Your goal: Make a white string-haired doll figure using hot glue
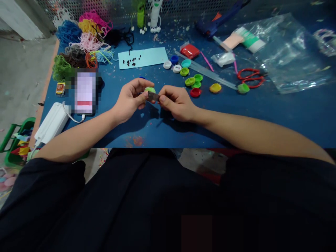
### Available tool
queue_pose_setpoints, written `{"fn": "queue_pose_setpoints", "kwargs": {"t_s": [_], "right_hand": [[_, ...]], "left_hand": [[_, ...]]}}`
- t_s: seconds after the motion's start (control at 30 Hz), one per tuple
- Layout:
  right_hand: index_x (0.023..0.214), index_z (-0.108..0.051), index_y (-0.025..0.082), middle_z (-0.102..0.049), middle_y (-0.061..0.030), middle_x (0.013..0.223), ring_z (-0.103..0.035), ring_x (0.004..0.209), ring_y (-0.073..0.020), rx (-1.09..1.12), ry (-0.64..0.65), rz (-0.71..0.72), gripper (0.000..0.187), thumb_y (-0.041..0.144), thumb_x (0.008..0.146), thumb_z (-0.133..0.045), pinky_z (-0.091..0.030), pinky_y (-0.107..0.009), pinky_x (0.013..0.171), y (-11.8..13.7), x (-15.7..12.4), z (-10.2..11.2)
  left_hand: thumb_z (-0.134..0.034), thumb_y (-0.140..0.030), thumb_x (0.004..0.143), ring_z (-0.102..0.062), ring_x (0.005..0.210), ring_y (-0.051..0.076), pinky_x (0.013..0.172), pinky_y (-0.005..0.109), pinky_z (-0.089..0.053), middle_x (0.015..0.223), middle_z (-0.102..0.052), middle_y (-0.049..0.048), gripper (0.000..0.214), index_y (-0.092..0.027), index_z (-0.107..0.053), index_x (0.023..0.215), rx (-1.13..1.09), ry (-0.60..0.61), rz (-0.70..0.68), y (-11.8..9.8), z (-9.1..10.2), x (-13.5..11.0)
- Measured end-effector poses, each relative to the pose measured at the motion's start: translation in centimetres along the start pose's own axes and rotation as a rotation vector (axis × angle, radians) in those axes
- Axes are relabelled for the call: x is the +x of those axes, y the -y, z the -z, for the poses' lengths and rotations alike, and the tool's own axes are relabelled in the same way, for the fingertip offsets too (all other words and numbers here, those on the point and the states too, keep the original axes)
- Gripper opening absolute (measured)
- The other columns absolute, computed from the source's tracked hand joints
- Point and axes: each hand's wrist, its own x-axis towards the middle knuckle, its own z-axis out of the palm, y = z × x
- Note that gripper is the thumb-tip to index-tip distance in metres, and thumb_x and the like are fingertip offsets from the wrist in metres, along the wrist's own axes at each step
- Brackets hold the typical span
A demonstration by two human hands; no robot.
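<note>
Over the front middle of the blue table, my left hand pinches a small light green piece that looks like a bottle cap. Its far fingers curl behind the piece. My right hand is closed on a short, dark, flat blade-like strip, whose other end reaches the green piece and my left thumb. Whether the strip cuts or only touches cannot be made out. Just right of my hands lie a red bottle cap, a yellow one and several green caps.
Yarn bundles, a phone and a white power bank line the left side. Behind my hands lies a light blue card with small dark beads. Red-handled scissors, a glue gun and a plastic bag are at right.
</note>
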Motion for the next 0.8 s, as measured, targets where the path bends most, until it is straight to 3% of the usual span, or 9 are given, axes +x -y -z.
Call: {"fn": "queue_pose_setpoints", "kwargs": {"t_s": [0.13,0.27,0.43,0.8], "right_hand": [[0.084,-0.061,0.021,-0.050,0.0014,0.065,-0.040,0.058,-0.0119,-0.040,0.053,-0.063,0.059,0.078,0.097,-0.065,-0.030,-0.030,0.055,-0.08,-0.32,0.03],[0.086,-0.060,0.022,-0.051,0.0032,0.058,-0.044,0.051,-0.0120,-0.009,0.087,-0.111,0.058,0.079,0.098,-0.063,-0.032,-0.029,0.051,-0.66,-0.22,0.27],[0.079,-0.054,0.022,-0.055,0.0019,0.059,-0.056,0.054,-0.0142,-0.089,0.034,-0.064,0.061,0.079,0.102,-0.055,-0.040,-0.030,0.055,-0.70,-0.22,0.33],[0.087,-0.066,0.020,-0.062,0.0017,0.060,-0.051,0.053,-0.0123,-0.245,0.094,0.016,0.054,0.071,0.104,-0.061,-0.035,-0.028,0.057,-0.41,-0.74,0.52]], "left_hand": [[-0.091,-0.032,0.088,-0.074,0.075,0.015,0.065,0.026,-0.052,0.087,-0.075,0.0028,0.042,-0.017,-0.070,0.121,-0.071,-0.004,0.090,0.26,-0.30,-0.14],[-0.092,-0.028,0.086,-0.074,0.077,0.015,0.066,0.026,-0.052,0.086,-0.074,0.0033,0.032,-0.015,-0.070,0.106,-0.169,0.027,0.175,0.00,-0.42,-0.17],[-0.091,-0.023,0.087,-0.068,0.071,0.011,0.064,0.024,-0.050,0.080,-0.069,0.0015,0.027,-0.014,-0.065,0.087,-0.267,0.114,0.230,-0.14,-0.35,-0.24],[-0.082,-0.015,0.086,-0.064,0.063,0.007,0.058,0.017,-0.046,0.076,-0.069,0.0025,0.019,-0.014,-0.064,0.088,-0.372,0.195,0.355,-0.50,-0.58,-0.61]]}}
